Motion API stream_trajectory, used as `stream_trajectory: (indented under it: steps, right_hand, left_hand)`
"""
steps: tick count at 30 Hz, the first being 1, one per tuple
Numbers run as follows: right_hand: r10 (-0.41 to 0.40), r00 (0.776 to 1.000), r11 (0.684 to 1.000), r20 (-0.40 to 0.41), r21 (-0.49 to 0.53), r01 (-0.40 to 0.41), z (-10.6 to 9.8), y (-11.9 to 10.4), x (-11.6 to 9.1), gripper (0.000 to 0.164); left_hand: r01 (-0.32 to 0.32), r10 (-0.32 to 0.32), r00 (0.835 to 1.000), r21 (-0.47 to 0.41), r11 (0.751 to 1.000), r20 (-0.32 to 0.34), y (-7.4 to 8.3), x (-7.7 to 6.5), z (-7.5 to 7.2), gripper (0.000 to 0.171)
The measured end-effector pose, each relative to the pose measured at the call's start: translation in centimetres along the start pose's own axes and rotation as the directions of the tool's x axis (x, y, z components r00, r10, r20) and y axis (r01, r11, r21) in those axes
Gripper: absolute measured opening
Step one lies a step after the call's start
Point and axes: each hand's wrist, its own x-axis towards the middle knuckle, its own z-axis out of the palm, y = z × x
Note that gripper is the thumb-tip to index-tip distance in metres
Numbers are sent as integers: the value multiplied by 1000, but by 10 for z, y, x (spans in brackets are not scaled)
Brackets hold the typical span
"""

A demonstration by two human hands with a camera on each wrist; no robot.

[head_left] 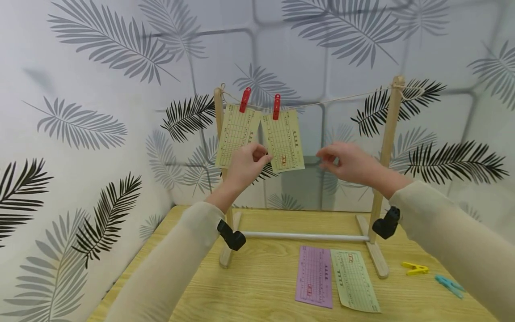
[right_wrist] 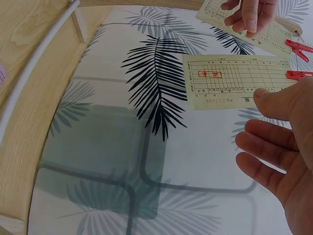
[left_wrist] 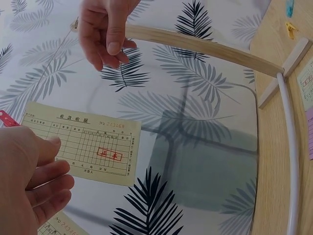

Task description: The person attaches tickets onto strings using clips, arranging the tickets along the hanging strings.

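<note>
Two pale yellow receipt slips hang side by side from a string (head_left: 346,97), each under a red clothespin. The left slip (head_left: 237,134) is partly covered by my left hand (head_left: 250,163), whose fingers are loosely bent with nothing between them. The right slip (head_left: 286,138), with a red stamp, hangs slightly tilted from its clothespin (head_left: 276,107). The other clothespin (head_left: 245,99) grips the left slip's top edge. My right hand (head_left: 348,162) hovers to the right of the slips, apart from them, fingers relaxed and holding nothing.
Wooden posts (head_left: 388,134) hold the string, joined below by a white rod (head_left: 306,236). On the wooden table (head_left: 249,286) lie a purple slip (head_left: 314,277), a yellow-green slip (head_left: 356,281), a yellow clothespin (head_left: 415,268) and a blue clothespin (head_left: 449,285). A leaf-patterned wall stands behind.
</note>
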Motion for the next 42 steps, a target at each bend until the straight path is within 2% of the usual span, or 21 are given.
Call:
stream_trajectory:
  steps: [11, 16, 22, 29, 42]
  right_hand:
    - [12, 1000, 1000, -16, 22, -12, 10, 4, -14, 21]
    - [8, 999, 999, -34, 40, -7, 13, 3, -21, 22]
    - [38, 999, 997, -33, 61, -36, 18, 6, -29, 20]
    - [26, 998, 999, -56, 44, -24, 23, 10, -37, 23]
    - [65, 997, 998, -29, 24, -65, 31, 9, -54, 22]
  left_hand:
    - [19, -19, 1000, -12, 1000, 5, -6, -7, 11, 17]
    - [32, -31, 999, -50, 998, 30, -7, -10, 15, 17]
    - [45, -42, 998, -77, 996, 38, -9, -14, 21, 17]
    - [48, -43, 998, -89, 995, 54, -9, -18, 27, 18]
    - [87, -79, 993, -98, 991, 87, -16, -31, 46, 19]
